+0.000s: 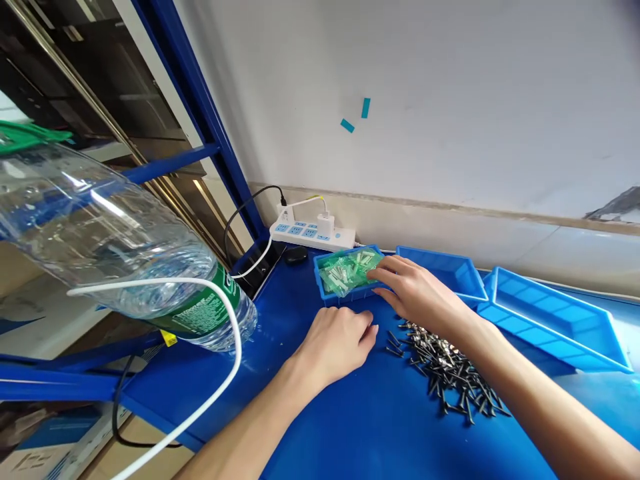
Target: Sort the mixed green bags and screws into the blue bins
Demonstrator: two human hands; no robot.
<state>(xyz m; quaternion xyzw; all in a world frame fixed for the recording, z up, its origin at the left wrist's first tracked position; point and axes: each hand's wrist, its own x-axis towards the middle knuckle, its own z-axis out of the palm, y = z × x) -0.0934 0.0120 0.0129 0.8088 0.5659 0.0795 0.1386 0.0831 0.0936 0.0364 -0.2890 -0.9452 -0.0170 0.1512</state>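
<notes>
My left hand point(343, 339) rests on the blue tabletop with its fingers curled under; whatever they may hold is hidden. Just in front of it stands a small blue bin point(345, 293) with a clear and green plastic bag point(350, 270) of small pale pieces inside. My right hand point(413, 290) reaches over the bin's right side, fingers stretched out and thumb apart, nothing visible between them. Its fingertips are at the bag's edge; contact is hard to tell. A loose pile of black screws point(455, 373), mixed with small shiny metal parts, lies under my right forearm.
Two more blue bins, a middle bin point(450, 267) and a longer right bin point(555, 327), stand along the wall. Behind is a white power strip point(313, 233) with plugged-in chargers. At left are a large water bottle point(200, 300), a white cable point(233, 360) and a blue frame point(210, 127).
</notes>
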